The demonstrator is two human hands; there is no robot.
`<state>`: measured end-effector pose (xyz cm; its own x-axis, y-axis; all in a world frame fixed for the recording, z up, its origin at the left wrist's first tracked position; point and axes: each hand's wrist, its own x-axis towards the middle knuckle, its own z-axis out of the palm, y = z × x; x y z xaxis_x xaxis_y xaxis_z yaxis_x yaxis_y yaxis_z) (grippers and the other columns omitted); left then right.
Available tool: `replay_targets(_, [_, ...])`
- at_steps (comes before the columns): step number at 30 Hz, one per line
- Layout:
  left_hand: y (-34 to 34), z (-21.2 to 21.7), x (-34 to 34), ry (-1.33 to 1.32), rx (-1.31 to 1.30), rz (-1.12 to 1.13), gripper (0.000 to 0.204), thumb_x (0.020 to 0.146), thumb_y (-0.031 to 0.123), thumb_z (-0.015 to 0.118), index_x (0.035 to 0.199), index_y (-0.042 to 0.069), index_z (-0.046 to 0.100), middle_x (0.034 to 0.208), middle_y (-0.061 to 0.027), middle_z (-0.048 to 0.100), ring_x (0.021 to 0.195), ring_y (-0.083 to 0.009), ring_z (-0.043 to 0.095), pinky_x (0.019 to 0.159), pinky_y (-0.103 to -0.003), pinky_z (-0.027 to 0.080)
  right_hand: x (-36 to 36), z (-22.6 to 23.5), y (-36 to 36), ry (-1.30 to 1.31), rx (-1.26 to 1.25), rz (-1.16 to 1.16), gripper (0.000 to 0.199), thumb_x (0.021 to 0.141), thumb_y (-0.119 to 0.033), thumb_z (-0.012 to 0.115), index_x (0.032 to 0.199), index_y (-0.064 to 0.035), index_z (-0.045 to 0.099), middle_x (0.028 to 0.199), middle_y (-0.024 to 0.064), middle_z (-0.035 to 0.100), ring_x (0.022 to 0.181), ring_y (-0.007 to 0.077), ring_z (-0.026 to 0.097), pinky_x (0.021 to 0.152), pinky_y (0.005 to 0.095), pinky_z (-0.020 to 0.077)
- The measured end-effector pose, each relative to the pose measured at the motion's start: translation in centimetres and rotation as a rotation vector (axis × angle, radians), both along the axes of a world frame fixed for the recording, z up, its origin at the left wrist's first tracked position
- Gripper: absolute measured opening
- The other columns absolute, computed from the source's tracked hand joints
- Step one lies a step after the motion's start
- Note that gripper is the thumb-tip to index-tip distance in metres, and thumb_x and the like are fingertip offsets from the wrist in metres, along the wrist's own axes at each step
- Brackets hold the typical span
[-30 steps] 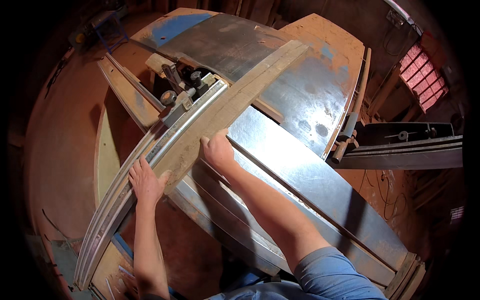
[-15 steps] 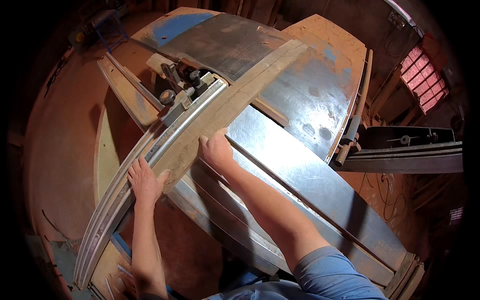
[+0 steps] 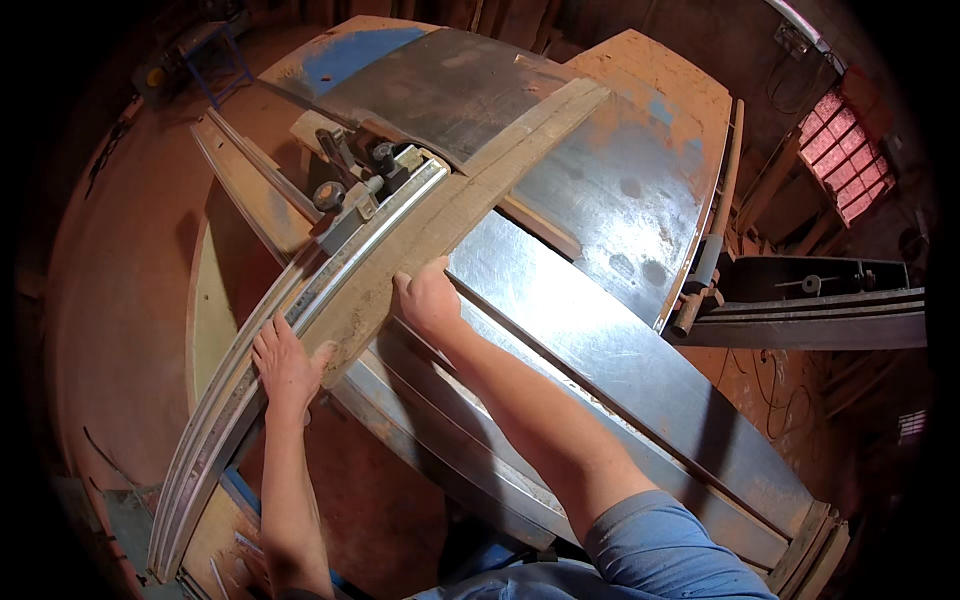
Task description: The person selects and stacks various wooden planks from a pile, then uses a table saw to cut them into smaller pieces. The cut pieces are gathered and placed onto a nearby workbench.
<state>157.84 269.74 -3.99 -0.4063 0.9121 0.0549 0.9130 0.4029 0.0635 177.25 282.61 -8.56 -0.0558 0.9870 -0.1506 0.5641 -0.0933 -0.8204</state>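
A long rough wooden plank (image 3: 455, 200) lies flat on the steel table of a woodworking machine (image 3: 590, 340), pressed against a long metal fence (image 3: 300, 290) on its left. My left hand (image 3: 285, 365) sits on the plank's near end, thumb against the end grain, fingers over the fence. My right hand (image 3: 428, 298) rests palm down on the plank's right edge, a little farther along. The plank's far end reaches across the machine's far table (image 3: 440, 85).
The fence's clamp with black knobs (image 3: 355, 170) stands to the left of the plank. A second dark metal machine (image 3: 820, 300) stands at the right. Sawdust-covered reddish floor (image 3: 110, 300) lies to the left, with wooden boards (image 3: 250, 180) beside the machine.
The plank has slid slightly forward along the fence, away from me. Both hands have moved with it.
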Motion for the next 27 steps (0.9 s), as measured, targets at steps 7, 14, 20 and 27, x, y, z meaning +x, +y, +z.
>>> replay_targets(7, [0.4, -0.4, -0.3, -0.014, -0.011, -0.001, 0.096, 0.077, 0.037, 0.080, 0.147, -0.007, 0.030, 0.139, -0.0271, 0.043, 0.131, -0.0432, 0.038, 0.111, -0.053, 0.029, -0.3, -0.4, 0.6, -0.028, -0.007, 0.012, 0.086, 0.092, -0.037, 0.063, 0.128, 0.0300, 0.022, 0.091, 0.0383, 0.065, 0.091, 0.0501, 0.067, 0.079, 0.0513, 0.0547])
replay_targets(14, [0.9, -0.7, -0.3, -0.008, -0.014, 0.002, 0.097, 0.078, 0.038, 0.080, 0.148, -0.007, 0.029, 0.140, -0.0267, 0.043, 0.131, -0.0429, 0.038, 0.112, -0.053, 0.029, -0.6, -1.5, 1.2, -0.027, 0.010, 0.013, 0.086, 0.092, -0.036, 0.063, 0.128, 0.0301, 0.022, 0.092, 0.0390, 0.065, 0.092, 0.0500, 0.067, 0.078, 0.0511, 0.0549])
replay_targets(20, [1.3, -0.6, -0.2, -0.033, -0.045, 0.022, 0.097, 0.078, 0.039, 0.080, 0.148, -0.007, 0.030, 0.141, -0.0263, 0.042, 0.133, -0.0431, 0.037, 0.113, -0.053, 0.028, -0.7, -1.3, 1.4, -0.031, -0.008, 0.012, 0.085, 0.092, -0.036, 0.064, 0.127, 0.0293, 0.023, 0.092, 0.0391, 0.065, 0.093, 0.0499, 0.067, 0.078, 0.0506, 0.0550])
replay_targets(27, [1.3, -1.0, -0.7, -0.020, -0.039, 0.031, 0.097, 0.078, 0.039, 0.079, 0.148, -0.007, 0.030, 0.142, -0.0259, 0.042, 0.134, -0.0426, 0.036, 0.114, -0.052, 0.028, -1.0, -0.9, 1.4, -0.015, -0.006, 0.028, 0.083, 0.092, -0.036, 0.064, 0.126, 0.0279, 0.024, 0.094, 0.0391, 0.065, 0.094, 0.0502, 0.066, 0.080, 0.0518, 0.0537])
